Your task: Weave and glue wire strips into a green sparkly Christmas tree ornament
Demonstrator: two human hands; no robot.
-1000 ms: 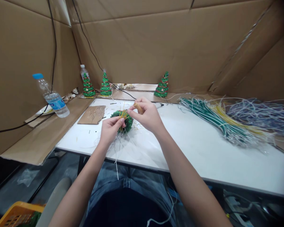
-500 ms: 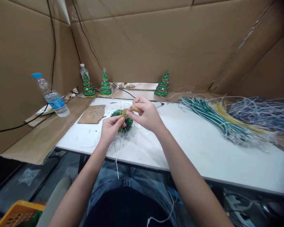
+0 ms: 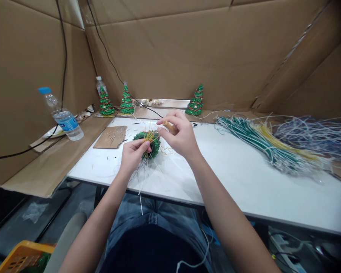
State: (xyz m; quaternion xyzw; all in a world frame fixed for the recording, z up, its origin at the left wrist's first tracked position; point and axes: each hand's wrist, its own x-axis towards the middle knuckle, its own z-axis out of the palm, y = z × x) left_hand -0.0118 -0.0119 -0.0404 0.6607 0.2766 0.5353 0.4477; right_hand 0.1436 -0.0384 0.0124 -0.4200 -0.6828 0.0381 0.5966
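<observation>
My left hand (image 3: 136, 151) pinches a bunch of yellow strands (image 3: 149, 135) over a round green tinsel piece (image 3: 155, 147). Thin white wires (image 3: 142, 170) trail below it toward the table's front edge. To the right, my right hand (image 3: 180, 134) is curled round a tan, wooden-looking handle (image 3: 169, 127). Its thumb and forefinger are slightly apart, clear of the strands. Whatever the handle's far end carries is hidden by the hand. Small yellow clippings (image 3: 167, 150) lie on the table beside the tinsel piece.
A cardboard piece (image 3: 110, 137) lies left of the hands. Three small tinsel trees (image 3: 126, 100) stand along the back. A water bottle (image 3: 66, 121) leans at the left. Bundles of green wires (image 3: 247, 134) and yellow wires (image 3: 281, 142) lie on the right.
My right hand has moved a little right, away from the yellow strands, with its thumb and forefinger parting. My left hand has stayed in place.
</observation>
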